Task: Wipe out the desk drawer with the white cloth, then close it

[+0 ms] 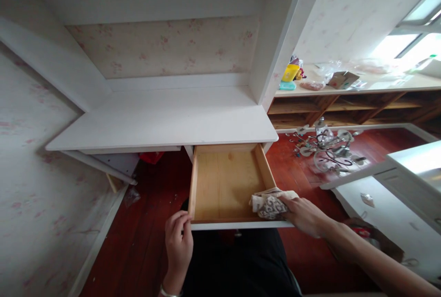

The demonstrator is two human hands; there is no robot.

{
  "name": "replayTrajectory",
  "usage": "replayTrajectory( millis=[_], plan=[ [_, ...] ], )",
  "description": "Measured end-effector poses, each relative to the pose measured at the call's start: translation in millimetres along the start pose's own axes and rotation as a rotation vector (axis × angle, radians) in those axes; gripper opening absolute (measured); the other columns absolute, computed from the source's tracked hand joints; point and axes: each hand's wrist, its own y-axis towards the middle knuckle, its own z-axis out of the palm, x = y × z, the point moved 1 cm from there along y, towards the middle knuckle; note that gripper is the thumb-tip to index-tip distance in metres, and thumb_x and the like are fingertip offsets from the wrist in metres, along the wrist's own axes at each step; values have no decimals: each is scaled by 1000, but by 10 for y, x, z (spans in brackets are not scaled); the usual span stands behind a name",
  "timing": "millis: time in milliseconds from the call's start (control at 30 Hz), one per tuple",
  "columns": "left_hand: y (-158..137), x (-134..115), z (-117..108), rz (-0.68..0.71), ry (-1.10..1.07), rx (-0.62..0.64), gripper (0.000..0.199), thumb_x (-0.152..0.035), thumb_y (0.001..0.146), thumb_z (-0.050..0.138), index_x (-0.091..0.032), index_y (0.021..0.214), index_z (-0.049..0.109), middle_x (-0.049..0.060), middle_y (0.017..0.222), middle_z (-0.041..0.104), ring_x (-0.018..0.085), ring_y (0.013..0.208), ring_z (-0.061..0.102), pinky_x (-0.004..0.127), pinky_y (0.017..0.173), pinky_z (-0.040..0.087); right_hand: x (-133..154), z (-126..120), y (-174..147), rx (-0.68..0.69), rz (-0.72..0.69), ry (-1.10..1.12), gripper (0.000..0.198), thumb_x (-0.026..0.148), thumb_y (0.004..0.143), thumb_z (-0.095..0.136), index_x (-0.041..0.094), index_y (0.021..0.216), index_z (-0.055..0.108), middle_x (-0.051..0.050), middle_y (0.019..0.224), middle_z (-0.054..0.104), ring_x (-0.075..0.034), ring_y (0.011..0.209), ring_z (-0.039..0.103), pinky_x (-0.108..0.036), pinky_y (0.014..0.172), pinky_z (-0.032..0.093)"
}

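A wooden drawer (pixel 223 182) with a white front is pulled out from under the white desk (pixel 165 118). My right hand (pixel 303 214) grips a patterned cloth (pixel 274 204) at the drawer's front right corner; the cloth lies over the right side wall and hangs partly inside. At the opposite front corner, my left hand (pixel 179 237) has its curled fingers on the edge of the drawer. Nothing lies on the visible part of the drawer's bottom.
To the right, a metal chandelier (pixel 327 148) rests on the red wood floor. White furniture (pixel 382 210) stands nearer on that side. A low shelf unit (pixel 344 104) by the window carries a yellow container (pixel 290 73), a cardboard box (pixel 342 80) and plastic bags. The desk's hutch (pixel 279 35) rises behind.
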Motion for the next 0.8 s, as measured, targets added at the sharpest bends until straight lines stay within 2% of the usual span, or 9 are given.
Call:
replayTrajectory(
  millis=[100,167,333,433,500,567,633,733,800],
  plan=[
    [-80,81,-47,-130,-35,-25,19,-28,89,48,-19,85,64,7,97,60,18,94,57,35,85,49,310,-37,92,12,-101,-17,49,26,77,45,24,125,55,-11,113,68,-30,105,62,-39,87,44],
    [-150,131,-59,-193,-56,-18,20,-31,89,48,-19,86,64,7,97,60,18,94,57,35,86,49,622,-21,206,12,-176,-31,46,26,78,46,23,122,57,-12,110,69,-30,104,63,-37,86,44],
    [-332,194,-65,-368,-103,6,22,-36,89,47,-19,92,62,7,100,60,19,97,57,37,90,47,1688,159,580,-10,-321,-21,34,31,82,44,17,108,61,-14,99,71,-28,92,67,-34,76,46],
    [-398,207,-74,-509,-150,-75,27,-38,88,47,-18,104,57,8,107,58,20,101,56,39,93,46,2294,280,749,-39,-374,8,34,36,84,42,16,105,60,-15,97,71,-28,88,67,-36,73,47],
    [-423,236,-77,-631,-219,-127,32,-39,88,48,-17,110,54,9,109,59,21,101,58,39,91,48,2559,314,804,-53,-404,4,35,36,84,42,15,108,58,-16,98,70,-29,87,67,-37,72,47],
    [-443,281,-69,-739,-299,-92,35,-39,88,47,-16,114,53,10,110,61,21,101,60,39,89,49,2678,286,823,-55,-420,2,34,36,83,44,15,107,57,-16,97,71,-29,86,67,-36,70,47],
    [-460,329,-50,-768,-340,36,35,-37,87,47,-16,113,56,10,112,63,23,104,61,40,92,48,2674,191,817,-60,-401,16,31,37,83,44,17,103,58,-14,95,71,-28,84,67,-35,68,47],
    [-490,383,-13,-699,-291,230,35,-38,85,49,-17,111,60,11,117,64,24,112,58,42,99,44,2573,-12,772,-121,-340,54,28,34,86,40,19,105,55,-11,95,70,-26,82,67,-32,66,46],
    [-509,412,6,-638,-244,271,37,-40,85,49,-17,113,60,11,119,64,24,116,57,42,100,43,2526,-100,740,-182,-382,82,32,26,85,40,21,114,51,-9,103,69,-24,87,66,-31,70,46]
  ],
)
